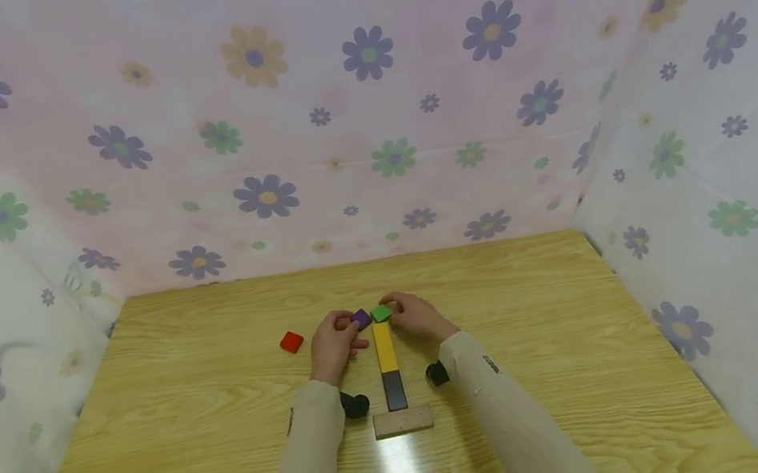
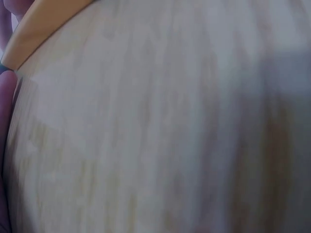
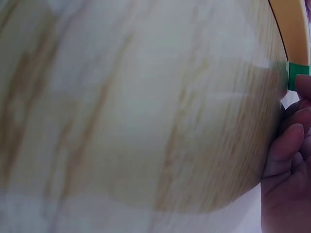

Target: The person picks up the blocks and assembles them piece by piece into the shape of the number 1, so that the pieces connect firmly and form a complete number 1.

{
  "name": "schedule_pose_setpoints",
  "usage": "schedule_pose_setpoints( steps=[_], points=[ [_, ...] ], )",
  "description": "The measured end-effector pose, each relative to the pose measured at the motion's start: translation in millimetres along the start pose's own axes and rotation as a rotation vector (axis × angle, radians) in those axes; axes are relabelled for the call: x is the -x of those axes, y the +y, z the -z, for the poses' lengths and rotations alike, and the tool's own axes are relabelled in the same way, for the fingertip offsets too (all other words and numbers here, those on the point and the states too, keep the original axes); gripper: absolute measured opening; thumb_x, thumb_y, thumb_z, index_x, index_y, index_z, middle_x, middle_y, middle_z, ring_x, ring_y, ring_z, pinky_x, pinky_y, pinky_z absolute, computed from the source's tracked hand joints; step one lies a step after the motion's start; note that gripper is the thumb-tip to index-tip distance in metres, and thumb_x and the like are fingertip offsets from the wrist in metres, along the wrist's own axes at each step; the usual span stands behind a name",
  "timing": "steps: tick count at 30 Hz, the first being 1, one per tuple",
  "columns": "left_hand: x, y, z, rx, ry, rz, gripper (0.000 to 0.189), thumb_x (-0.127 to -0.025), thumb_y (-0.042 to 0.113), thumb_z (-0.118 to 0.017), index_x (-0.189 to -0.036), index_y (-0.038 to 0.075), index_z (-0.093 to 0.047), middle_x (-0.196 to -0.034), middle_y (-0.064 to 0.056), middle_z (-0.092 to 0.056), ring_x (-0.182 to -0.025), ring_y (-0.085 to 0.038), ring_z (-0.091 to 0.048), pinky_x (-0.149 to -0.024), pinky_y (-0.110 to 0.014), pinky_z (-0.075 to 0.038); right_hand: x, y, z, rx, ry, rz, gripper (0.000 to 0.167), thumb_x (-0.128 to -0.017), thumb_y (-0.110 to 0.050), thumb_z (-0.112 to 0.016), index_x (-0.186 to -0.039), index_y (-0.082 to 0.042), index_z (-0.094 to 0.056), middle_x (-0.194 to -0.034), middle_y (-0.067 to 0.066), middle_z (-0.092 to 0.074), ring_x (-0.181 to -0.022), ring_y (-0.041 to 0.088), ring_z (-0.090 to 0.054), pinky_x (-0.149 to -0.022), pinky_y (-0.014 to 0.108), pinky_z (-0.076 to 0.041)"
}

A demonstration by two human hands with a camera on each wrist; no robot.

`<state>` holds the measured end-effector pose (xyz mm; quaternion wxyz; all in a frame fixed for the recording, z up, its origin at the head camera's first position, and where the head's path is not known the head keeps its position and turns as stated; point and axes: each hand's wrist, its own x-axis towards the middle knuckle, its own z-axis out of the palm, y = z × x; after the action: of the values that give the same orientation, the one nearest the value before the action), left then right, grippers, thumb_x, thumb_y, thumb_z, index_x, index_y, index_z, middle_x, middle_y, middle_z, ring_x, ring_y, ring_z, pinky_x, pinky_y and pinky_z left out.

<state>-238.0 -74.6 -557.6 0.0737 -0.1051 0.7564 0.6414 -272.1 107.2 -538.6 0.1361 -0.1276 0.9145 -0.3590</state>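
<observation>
Between thumb and fingers, my left hand point(image 1: 332, 348) pinches a small purple block point(image 1: 361, 319), held just left of the green block. My right hand point(image 1: 421, 318) holds a small green block point(image 1: 380, 314) at the far end of a long yellow block point(image 1: 383, 347). In the right wrist view the green block point(image 3: 298, 76) meets the end of the yellow block point(image 3: 293, 31), with fingertips against it. A dark block point(image 1: 394, 391) continues the line toward me, down to a plain wooden block point(image 1: 403, 421) lying crosswise. The left wrist view catches only the yellow block point(image 2: 41, 26) and part of some fingers.
A red block point(image 1: 291, 342) lies on the wooden table point(image 1: 194, 424), left of my left hand. Black wrist cameras point(image 1: 355, 405) sit below both wrists. Flowered cloth point(image 1: 323, 147) stands behind the table and along both sides.
</observation>
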Motion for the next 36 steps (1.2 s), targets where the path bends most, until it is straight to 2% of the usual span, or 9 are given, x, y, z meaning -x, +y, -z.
schedule_pose_setpoints(
  steps=[8,13,24,31,36],
  points=[
    [-4.5,-3.4,1.6,-0.001,-0.032,0.001,0.025,-0.088,0.022,-0.057,-0.112,0.014,-0.055,-0.095,-0.007,-0.058,-0.065,-0.019,-0.064,-0.049,-0.025,-0.047,-0.2,-1.8,0.7,0.003,-0.001,0.001,0.035,-0.087,-0.009,-0.051,-0.122,-0.013,-0.052,-0.080,0.002,-0.052,-0.064,0.017,-0.043,-0.060,0.030,-0.034],
    [-3.0,-2.8,4.0,-0.012,-0.060,-0.020,0.026,-0.090,0.026,-0.054,-0.113,0.014,-0.056,-0.097,-0.006,-0.060,-0.066,-0.018,-0.065,-0.049,-0.025,-0.047,-0.1,-1.9,0.8,0.003,-0.003,0.013,0.035,-0.087,-0.009,-0.050,-0.122,-0.013,-0.052,-0.079,0.002,-0.051,-0.064,0.016,-0.042,-0.060,0.030,-0.034],
    [0.2,-2.1,7.9,-0.018,-0.140,-0.049,0.033,-0.093,0.028,-0.048,-0.122,0.015,-0.053,-0.106,-0.005,-0.060,-0.071,-0.018,-0.064,-0.049,-0.025,-0.045,0.1,0.2,-0.1,0.002,-0.008,-0.003,0.035,-0.088,-0.011,-0.049,-0.123,-0.015,-0.051,-0.090,0.002,-0.054,-0.072,0.018,-0.045,-0.066,0.033,-0.036],
    [2.8,-2.8,7.9,-0.029,-0.135,-0.052,0.033,-0.093,0.029,-0.047,-0.123,0.015,-0.052,-0.105,-0.005,-0.060,-0.071,-0.018,-0.064,-0.049,-0.025,-0.045,0.9,0.8,-1.3,-0.004,0.000,-0.023,0.035,-0.089,-0.012,-0.048,-0.123,-0.017,-0.051,-0.107,0.006,-0.055,-0.086,0.020,-0.049,-0.077,0.038,-0.039],
    [3.0,-4.2,7.5,-0.032,-0.133,-0.051,0.032,-0.093,0.029,-0.047,-0.122,0.017,-0.052,-0.101,-0.005,-0.061,-0.071,-0.018,-0.064,-0.048,-0.025,-0.044,1.3,1.3,-1.8,-0.012,-0.002,-0.023,0.035,-0.088,-0.011,-0.048,-0.123,-0.016,-0.051,-0.103,0.005,-0.055,-0.081,0.020,-0.048,-0.073,0.036,-0.039]
  ],
)
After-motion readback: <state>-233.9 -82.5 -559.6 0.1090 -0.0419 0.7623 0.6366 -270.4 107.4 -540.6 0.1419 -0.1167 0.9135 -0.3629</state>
